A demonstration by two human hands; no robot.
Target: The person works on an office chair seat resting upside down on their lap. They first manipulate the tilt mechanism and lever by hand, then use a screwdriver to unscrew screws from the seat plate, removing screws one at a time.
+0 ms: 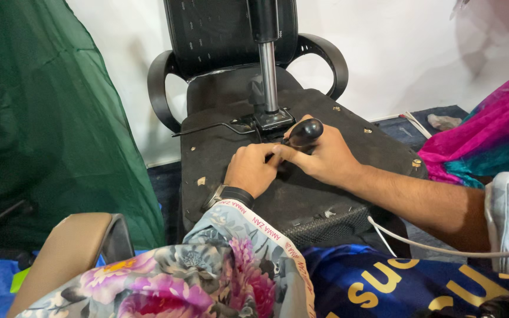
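Draped nearest the camera, a floral sleeve (pixel 207 265) is covering the left forearm, with dark blue cloth (pixel 396 282) printed in yellow lying beside it. Beyond the sleeve, an overturned office chair (pixel 301 194) is lying with the black underside of its seat facing up. Its gas cylinder (pixel 268 65) is rising from the metal mechanism plate (pixel 272 119) at the seat's middle, and a thin lever (pixel 207 128) is sticking out from that plate toward the green cloth (pixel 48 118).

Just in front of the plate, the left hand (pixel 251 169) is resting on the seat underside, wearing a watch (pixel 225 194), its fingers curled together; what they are pinching is hidden. The right hand (pixel 319 156) is pressing against the left one and is clamped on a screwdriver (pixel 303 133), whose rounded black handle is showing above the thumb, just beside the plate. The tool's tip is hidden between the two hands.

Behind the plate, the chair's backrest and two curved armrests are leaning by a white wall. A white cable (pixel 443 250) is running under the right forearm. Bright pink and teal fabric (pixel 490 138) is lying to the right of the seat.
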